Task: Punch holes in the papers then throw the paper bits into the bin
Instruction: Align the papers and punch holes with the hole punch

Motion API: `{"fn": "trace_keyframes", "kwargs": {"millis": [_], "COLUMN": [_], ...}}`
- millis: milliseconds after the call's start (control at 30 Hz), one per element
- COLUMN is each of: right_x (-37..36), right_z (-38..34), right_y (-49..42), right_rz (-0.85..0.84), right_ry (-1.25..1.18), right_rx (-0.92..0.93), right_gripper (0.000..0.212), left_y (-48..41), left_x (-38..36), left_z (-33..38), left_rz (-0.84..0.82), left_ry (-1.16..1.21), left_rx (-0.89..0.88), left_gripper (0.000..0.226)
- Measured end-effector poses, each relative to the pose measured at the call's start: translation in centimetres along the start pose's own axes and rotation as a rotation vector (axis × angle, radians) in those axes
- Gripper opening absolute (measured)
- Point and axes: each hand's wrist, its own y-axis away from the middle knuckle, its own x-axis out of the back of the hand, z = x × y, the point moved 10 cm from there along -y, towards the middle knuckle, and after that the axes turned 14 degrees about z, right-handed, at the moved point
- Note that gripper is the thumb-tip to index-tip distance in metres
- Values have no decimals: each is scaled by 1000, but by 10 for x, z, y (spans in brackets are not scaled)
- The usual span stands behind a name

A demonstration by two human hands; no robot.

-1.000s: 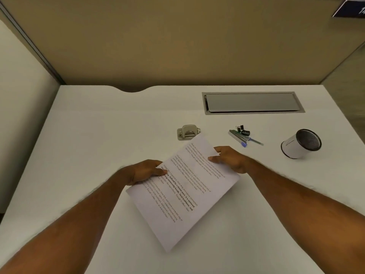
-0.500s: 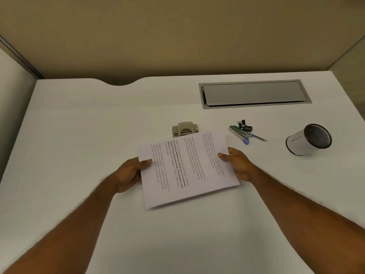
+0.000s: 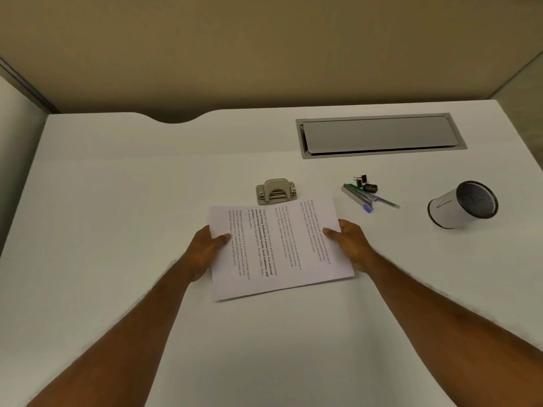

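Head view: our left hand and right hand pinch opposite edges of the papers, which we judge light and floppy.

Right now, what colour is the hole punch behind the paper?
Silvery beige metal; the hole punch shows best in the head view, just beyond the paper.
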Motion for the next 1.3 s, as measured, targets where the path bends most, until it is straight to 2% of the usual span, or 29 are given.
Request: {"fn": "trace_keyframes", "kwargs": {"millis": [367, 533, 900, 1300], "right_x": [3, 2, 8, 0], "right_z": [-1, -3, -12, -25], "right_y": [3, 0, -15, -19], "right_rz": [6, 11, 145, 163], "right_ry": [-22, -1, 27, 163], "right_rx": [7, -1, 4, 51], "right_gripper": [22, 18, 24, 24], "left_y": [2, -3, -14, -17], "left_x": [2, 0, 1, 13], "left_z": [3, 6, 9, 0], "left_rz": [-16, -9, 22, 35], "left_ry": [3, -13, 13, 92], "left_rx": [-25, -15, -11, 14], "left_gripper": [33, 33, 29, 22]}}
